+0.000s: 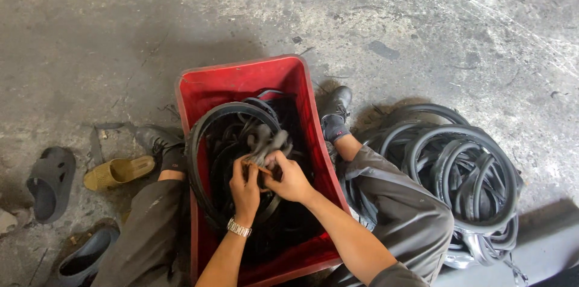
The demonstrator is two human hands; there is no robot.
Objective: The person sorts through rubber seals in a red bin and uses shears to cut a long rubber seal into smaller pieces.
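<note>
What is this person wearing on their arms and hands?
Both hands are bare, with no gloves. The left hand has a metal link wristwatch at the wrist. Both forearms are uncovered; only at the bottom edge, near the right hand's arm, does a grey-brown sleeve show, matching the trousers.

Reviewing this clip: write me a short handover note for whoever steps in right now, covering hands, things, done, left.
Left hand, metal watch on its wrist, and right hand both pinch a small grey rubber piece over the red plastic crate.
The crate sits between the knees, holding black rubber tubes.
A pile of black rubber tubes lies on the concrete floor by the right leg.
Done: crate partly filled. Left: the floor pile.
</note>
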